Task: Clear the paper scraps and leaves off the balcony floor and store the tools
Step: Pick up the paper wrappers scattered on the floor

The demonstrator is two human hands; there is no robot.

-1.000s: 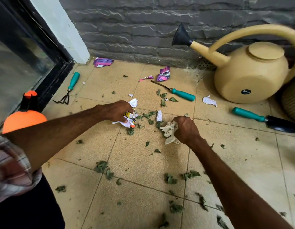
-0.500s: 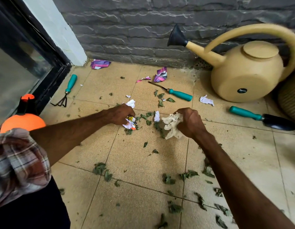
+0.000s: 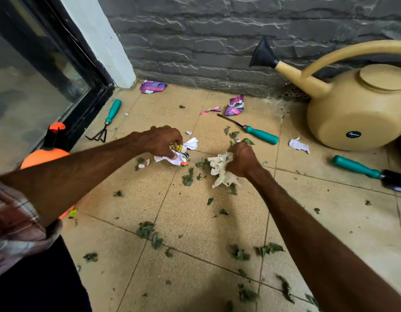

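Two hands are gathering litter off the floor [image 3: 195,233].
The left hand [image 3: 160,140] and right hand [image 3: 242,159] are clenching paper scraps [image 3: 222,170]; the scrap between them is gone.

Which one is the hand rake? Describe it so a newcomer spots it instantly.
Find the black door frame on the left. On the tiles by its bottom rail lies the hand rake, teal handle pointing toward the wall. Unlike the teal-handled weeder and trowel near the watering can, it ends in black bent prongs.
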